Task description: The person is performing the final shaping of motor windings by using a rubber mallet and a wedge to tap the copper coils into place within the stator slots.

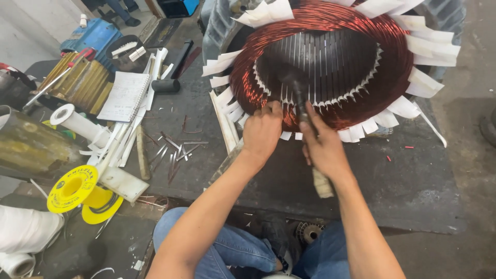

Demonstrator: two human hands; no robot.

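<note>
A large motor stator [330, 67] lies on its side on the dark mat, its copper windings [392, 62] ringed with white paper insulation strips [429, 82]. My right hand [323, 147] is closed around the handle of a dark mallet [297, 85]; the mallet's head is blurred and sits inside the bore near the lower windings, and its pale handle end [323, 183] sticks out below my wrist. My left hand [262, 129] is curled against the lower left rim of the copper coil, fingers pressing on the wire; I cannot see anything held in it.
Left of the stator lie thin wooden and metal slivers [173, 152], a spiral notebook [125, 95], white paper strips [116, 142], a yellow spool [72, 188], a white tube [77, 121], white cord rolls [23, 230] and a brass-coloured cylinder [28, 147]. My knees in jeans [227, 248] are below.
</note>
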